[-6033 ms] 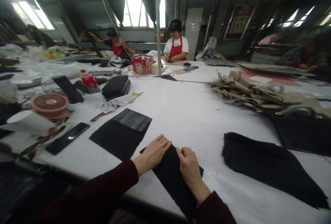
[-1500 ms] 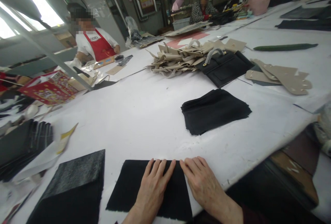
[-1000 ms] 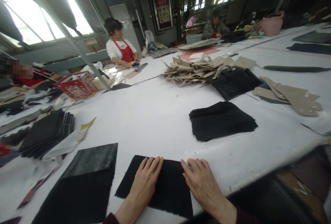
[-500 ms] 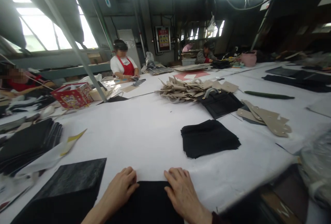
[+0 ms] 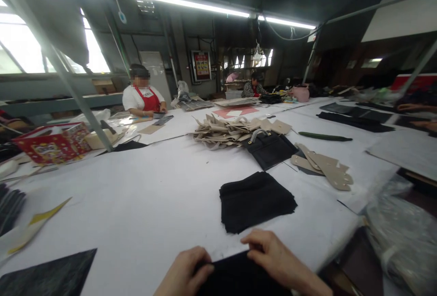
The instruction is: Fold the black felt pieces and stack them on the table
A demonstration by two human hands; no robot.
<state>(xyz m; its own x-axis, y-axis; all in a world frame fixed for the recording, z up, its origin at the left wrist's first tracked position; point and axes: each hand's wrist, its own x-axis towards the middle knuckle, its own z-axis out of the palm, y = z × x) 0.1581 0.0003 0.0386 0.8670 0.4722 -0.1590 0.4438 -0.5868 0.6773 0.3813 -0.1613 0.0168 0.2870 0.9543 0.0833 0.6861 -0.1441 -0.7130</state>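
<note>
At the bottom of the head view a black fabric piece (image 5: 239, 275) lies between my two hands. My left hand (image 5: 189, 268) pinches its top left edge between thumb and curled fingers. My right hand (image 5: 269, 255) is at its top right corner, the thumb on the fabric and the fingers bent over the edge. Just beyond my hands lies a stack of black fabric pieces (image 5: 257, 200), not touched. A dark sheet (image 5: 51, 273) lies at the lower left.
Farther back are a pile of beige pieces (image 5: 228, 130), a black bag (image 5: 271, 148), beige strips (image 5: 324, 164) and a long green object (image 5: 324, 136). A red box (image 5: 54, 143) and a pole (image 5: 82, 104) stand left. Two people work across the white table (image 5: 153, 196).
The view has swung to the right, so the surroundings sit farther left. My hands and the black piece now show farther right, the piece tilted, its right corner nearer the stack.
</note>
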